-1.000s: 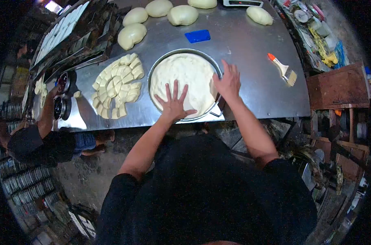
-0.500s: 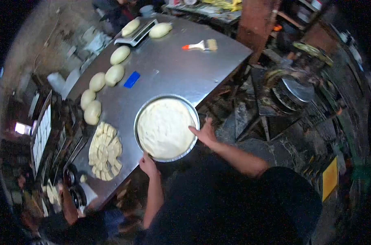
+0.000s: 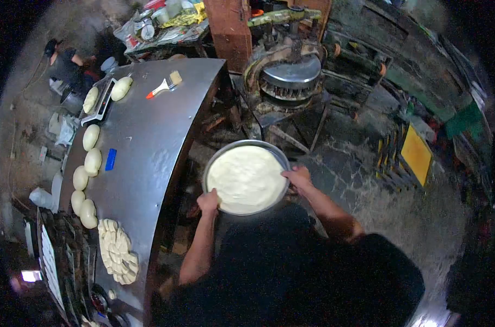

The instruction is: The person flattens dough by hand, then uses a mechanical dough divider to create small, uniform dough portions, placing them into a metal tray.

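Between my two hands is a round metal pan (image 3: 246, 143), held off the table over the floor. A flat sheet of pale dough (image 3: 246, 180) fills it nearly to the rim. My left hand (image 3: 208, 202) grips the near left of the rim, thumb on top. At the right side, my right hand (image 3: 298, 179) clasps the rim with its thumb over the edge; the other fingers are partly hidden beneath. Ahead stands a dough-dividing press (image 3: 291, 73) with a shiny round metal head.
On the metal table (image 3: 149, 141) lie several dough balls (image 3: 93, 162), cut dough pieces (image 3: 117, 253), a blue scraper (image 3: 111, 159), a brush (image 3: 165, 88) and a scale (image 3: 101, 101). A yellow panel (image 3: 416, 155) stands right. Another person (image 3: 68, 65) is far left.
The pan has left the table's edge and moved right, still in both hands. My view has turned right, bringing the press nearer the middle.
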Motion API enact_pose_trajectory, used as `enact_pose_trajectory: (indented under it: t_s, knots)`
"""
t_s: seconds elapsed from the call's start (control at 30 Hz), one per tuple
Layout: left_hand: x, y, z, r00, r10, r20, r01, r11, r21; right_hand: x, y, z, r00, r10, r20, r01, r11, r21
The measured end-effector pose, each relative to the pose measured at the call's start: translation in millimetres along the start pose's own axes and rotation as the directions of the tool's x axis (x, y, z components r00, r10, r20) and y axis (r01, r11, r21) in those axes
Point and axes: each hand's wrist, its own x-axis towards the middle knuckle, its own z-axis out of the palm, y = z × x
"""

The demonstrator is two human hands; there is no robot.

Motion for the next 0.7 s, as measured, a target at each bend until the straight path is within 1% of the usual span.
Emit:
enact_pose_trajectory:
  t_s: [0.03,0.07,0.1,0.13,0.17,0.2,0.23,0.27,0.3,0.33,0.37,0.4,0.43,0.47,0.5,0.53,0.57,0.6,0.63,0.67,0.7]
  knots:
    - [14.2,16.6,18.6,0.987,0.159,0.023,-0.16,0.97,0.185,-3.2,-13.1,-33.1,0.991,0.128,0.038,-0.13,0.99,0.049]
    - [42.9,19.8,50.0,0.979,0.195,0.062,-0.203,0.964,0.172,-0.7,-33.8,-68.5,0.968,0.247,0.052,-0.251,0.961,0.118]
    - [71.2,23.9,80.6,0.968,0.23,0.102,-0.244,0.957,0.157,28.4,-11.2,-73.5,0.972,0.224,0.076,-0.237,0.928,0.288]
    - [76.8,65.7,80.4,0.934,0.305,0.189,-0.356,0.85,0.388,61.6,18.0,-85.3,0.977,0.192,0.097,-0.215,0.867,0.45]
    - [86.9,107.3,83.0,0.886,0.375,0.274,-0.463,0.674,0.575,70.8,18.7,-116.2,0.98,0.201,-0.008,-0.184,0.913,0.364]
    - [119.9,117.4,114.6,0.892,0.292,0.344,-0.439,0.735,0.516,83.6,2.0,-136.0,0.971,0.213,-0.112,-0.176,0.946,0.271]
    - [152.6,127.9,147.2,0.889,0.206,0.409,-0.397,0.792,0.464,97.9,-13.1,-154.6,0.937,0.293,-0.192,-0.246,0.94,0.237]
    - [148.3,219.0,89.0,0.909,-0.085,0.409,-0.186,0.794,0.578,120.2,-21.0,-167.1,0.912,0.354,-0.205,-0.319,0.929,0.186]
    - [209.7,158.9,176.0,0.821,0.031,0.57,-0.248,0.919,0.307,139.7,-13.8,-197.7,0.892,0.386,-0.236,-0.337,0.915,0.223]
    - [231.2,197.1,203.5,0.8,0.061,0.597,-0.3,0.902,0.311,158.6,-8.7,-226.2,0.892,0.371,-0.257,-0.301,0.914,0.274]
    - [232.5,220.6,202.7,0.873,0.049,0.485,-0.18,0.957,0.228,178.5,-21.1,-233.9,0.928,0.31,-0.209,-0.242,0.925,0.294]
    - [230.4,257.0,187.8,0.905,-0.071,0.42,0.066,0.997,0.027,185.0,-33.1,-253.5,0.95,0.254,-0.182,-0.195,0.937,0.29]
    - [224.7,300.6,167.2,0.919,-0.19,0.346,0.274,0.939,-0.211,193.2,-46.6,-260.4,0.944,0.228,-0.24,-0.124,0.916,0.381]
    - [209.9,345.1,152.0,0.836,-0.378,0.398,0.547,0.641,-0.539,212.2,-37.4,-260.1,0.906,0.211,-0.367,-0.069,0.929,0.365]
    - [224.0,343.5,161.7,0.826,-0.266,0.497,0.562,0.458,-0.689,240.3,-21.7,-250.4,0.887,0.252,-0.387,-0.114,0.932,0.344]
    - [237.5,339.5,171.2,0.826,-0.125,0.549,0.562,0.245,-0.79,256.4,-31.7,-241.7,0.91,0.224,-0.349,-0.108,0.941,0.322]
    - [230.8,374.8,153.1,0.85,-0.164,0.501,0.526,0.199,-0.827,272.2,-39.9,-236.5,0.886,0.224,-0.406,-0.061,0.924,0.378]
    - [224.3,421.3,122.1,0.868,-0.206,0.453,0.486,0.156,-0.86,286.9,-47.7,-232.1,0.858,0.23,-0.459,-0.011,0.903,0.431]
    - [232.5,437.0,107.7,0.847,-0.308,0.434,0.515,0.266,-0.815,300.6,-53.6,-223.0,0.874,0.213,-0.436,-0.014,0.909,0.416]
    - [248.7,437.2,106.4,0.947,-0.22,0.235,0.311,0.441,-0.842,317.6,-62.7,-205.1,0.844,0.315,-0.434,-0.077,0.872,0.484]
    - [281.6,422.7,105.5,0.975,0.011,-0.222,-0.147,0.781,-0.607,332.8,-74.4,-184.3,0.804,0.416,-0.424,-0.137,0.825,0.548]
